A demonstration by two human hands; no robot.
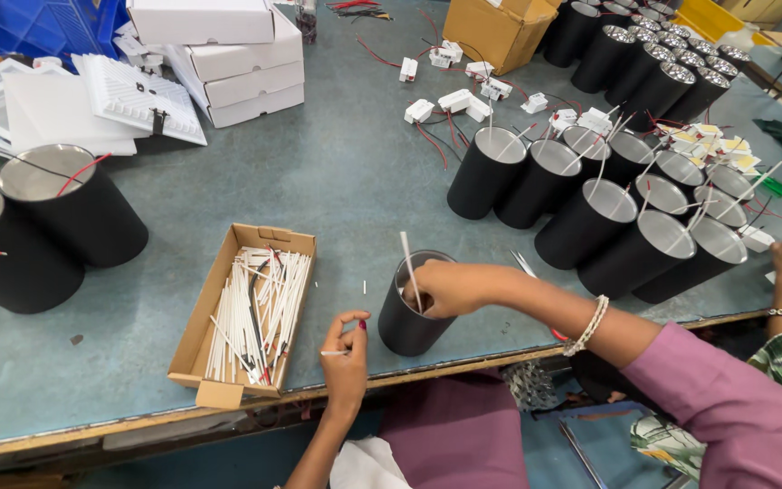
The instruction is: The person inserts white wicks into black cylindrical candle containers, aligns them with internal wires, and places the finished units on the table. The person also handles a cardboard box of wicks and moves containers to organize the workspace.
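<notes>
- At the near edge of the grey surface (337,172), a black cylindrical metal housing (406,319) stands upright, gripped at its rim by the right hand (450,288), with a thin white sleeved wire (409,267) rising from its mouth.
- Just left of the housing, a short white wire piece (332,352) is pinched, lying level, in the closed left hand (348,349).
- Further left of the housing lies a shallow cardboard tray (203,319) of white wires.
</notes>
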